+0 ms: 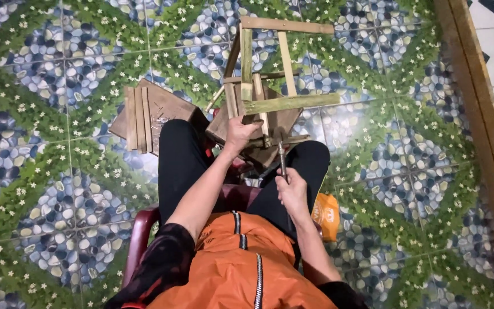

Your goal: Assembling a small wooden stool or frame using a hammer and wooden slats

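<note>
I sit on a dark red plastic chair (142,229) and look down past an orange zipped vest. A frame of pale wooden slats (270,74) stands tilted on a brown wooden board (284,121) between my knees. My left hand (240,133) grips the lower end of one upright slat of that frame. My right hand (291,191) is closed around the handle of a hammer (282,153), whose head points up at the base of the frame.
A second brown board (167,106) lies on the floor left of my knee, with loose slats (138,119) and a small heap of nails (159,120) on it. An orange bag (328,214) sits by my right hip. A wooden door threshold (481,114) runs along the right.
</note>
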